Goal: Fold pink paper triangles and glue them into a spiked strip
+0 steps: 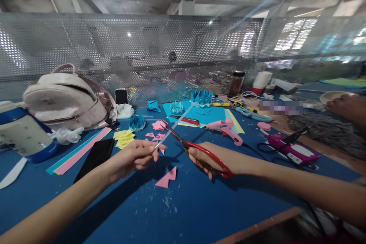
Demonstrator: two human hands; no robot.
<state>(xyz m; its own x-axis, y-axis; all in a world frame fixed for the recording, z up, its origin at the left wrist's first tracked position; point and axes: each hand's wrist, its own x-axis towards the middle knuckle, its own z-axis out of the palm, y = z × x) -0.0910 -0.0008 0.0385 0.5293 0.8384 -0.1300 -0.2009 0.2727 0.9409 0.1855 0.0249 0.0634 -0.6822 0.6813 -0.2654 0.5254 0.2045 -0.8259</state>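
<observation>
My left hand [140,156] pinches the lower end of a thin translucent stick [183,116], which slants up to the right. In my right hand [204,156] are red-handled scissors [210,154], their blades parted around the stick just above my left fingers. A folded pink paper piece [167,178] lies on the blue table below. Small pink pieces [159,125] and yellow folded pieces [124,138] rest behind my left hand. A pink glue gun [227,129] lies beyond my right hand.
Left: bottle [27,131], backpack [65,101], paper strips [81,150], black phone [95,156]. Behind: blue paper flowers [201,98] on blue sheets [211,116], red cutter [185,121]. Right: purple device [294,150] with cables, grey cloth [328,131], another person's hand [347,108]. A perforated metal screen [160,53] stands behind.
</observation>
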